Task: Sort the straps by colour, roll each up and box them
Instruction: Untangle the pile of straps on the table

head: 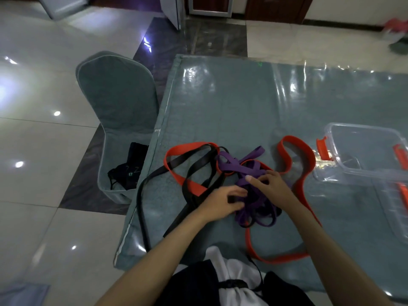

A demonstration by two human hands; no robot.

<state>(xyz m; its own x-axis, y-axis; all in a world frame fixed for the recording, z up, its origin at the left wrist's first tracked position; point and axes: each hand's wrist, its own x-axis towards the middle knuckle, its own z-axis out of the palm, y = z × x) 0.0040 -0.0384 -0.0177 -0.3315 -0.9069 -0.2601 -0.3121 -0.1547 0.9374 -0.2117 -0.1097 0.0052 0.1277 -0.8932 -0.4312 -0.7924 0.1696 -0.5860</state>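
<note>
My left hand (pixel 223 202) pinches a black strap (pixel 194 171); my right hand (pixel 270 184) curls onto the purple straps (pixel 249 171), tangled mid-table (pixel 231 111). Orange straps (pixel 293 160) loop around the heap. Clear plastic box (pixel 362 151), orange latches, at three o'clock. Covered chair (pixel 119 111) at ten o'clock.

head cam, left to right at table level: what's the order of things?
Grey-green covered chair with a black pouch on its seat → black flat straps → left hand → right hand on the purple straps → clear plastic box with orange latches.
</note>
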